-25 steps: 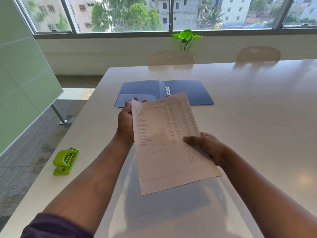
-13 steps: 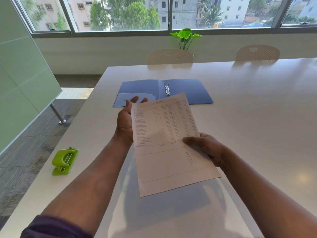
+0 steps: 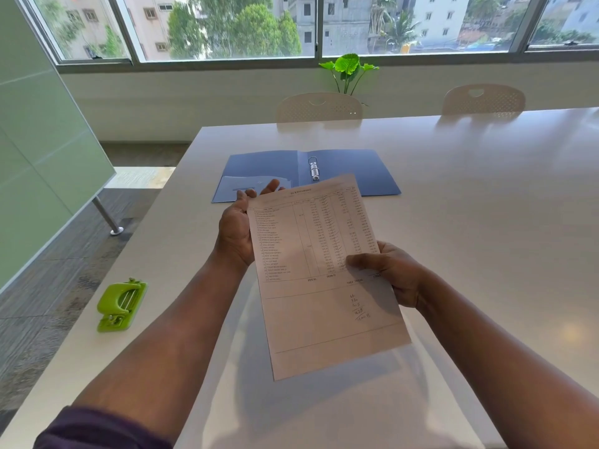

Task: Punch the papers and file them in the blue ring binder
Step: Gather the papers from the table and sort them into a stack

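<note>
Left hand (image 3: 234,234) fingers newly spread beside papers (image 3: 324,273)

**White table, 2 items lying on it**

A long white table (image 3: 470,196) is stretching from the near edge toward the windows, its glossy top reflecting the daylight. A blue ring binder (image 3: 356,171) is lying open and flat on it, toward the far left part, its metal rings (image 3: 313,169) standing up along the spine and a clear pocket showing on the left cover. A green hole punch (image 3: 121,305) is sitting near the table's left edge, well apart from the binder.
</note>
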Tool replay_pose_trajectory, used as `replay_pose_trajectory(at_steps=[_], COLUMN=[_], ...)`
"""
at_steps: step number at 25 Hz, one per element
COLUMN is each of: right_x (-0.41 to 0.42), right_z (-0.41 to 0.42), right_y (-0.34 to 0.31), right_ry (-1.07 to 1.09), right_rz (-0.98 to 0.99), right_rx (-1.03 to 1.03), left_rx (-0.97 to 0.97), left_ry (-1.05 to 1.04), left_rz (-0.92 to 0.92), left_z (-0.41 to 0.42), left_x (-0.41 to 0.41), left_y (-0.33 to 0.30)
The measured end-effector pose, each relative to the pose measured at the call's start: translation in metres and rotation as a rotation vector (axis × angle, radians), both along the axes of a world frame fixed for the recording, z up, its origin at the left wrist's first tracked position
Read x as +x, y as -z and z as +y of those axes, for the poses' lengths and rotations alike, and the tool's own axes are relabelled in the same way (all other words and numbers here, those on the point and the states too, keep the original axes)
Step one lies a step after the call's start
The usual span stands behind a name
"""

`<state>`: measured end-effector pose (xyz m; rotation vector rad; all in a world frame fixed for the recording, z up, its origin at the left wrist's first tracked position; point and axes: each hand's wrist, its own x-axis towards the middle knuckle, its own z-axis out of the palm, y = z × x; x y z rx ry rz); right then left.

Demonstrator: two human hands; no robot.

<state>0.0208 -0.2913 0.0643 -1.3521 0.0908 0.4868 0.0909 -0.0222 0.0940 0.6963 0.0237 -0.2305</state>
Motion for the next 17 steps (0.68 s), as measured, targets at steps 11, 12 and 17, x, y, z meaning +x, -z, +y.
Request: replay_pose_trajectory(at_steps=[11,12,17], right_x=[0.0,0.001,0.006], right_z=[0.005,0.005,0.006], right_y=[-0.011,-0.014,-0.033], right_ry=[0.121,0.147,0.299], right_rz=[-0.135,-0.184,-0.415], right_rx=[-0.061,-0.07,-0.112], left_rx=[0.334,0.4,0.592], left_ry=[0.076,0.089,0.044], left_rz=[-0.033,-0.054,-0.267], left_z=[-0.004,-0.006,-0.011], left_x=[-0.002,-0.007,-0.021], left_y=[0.004,0.002,-0.019])
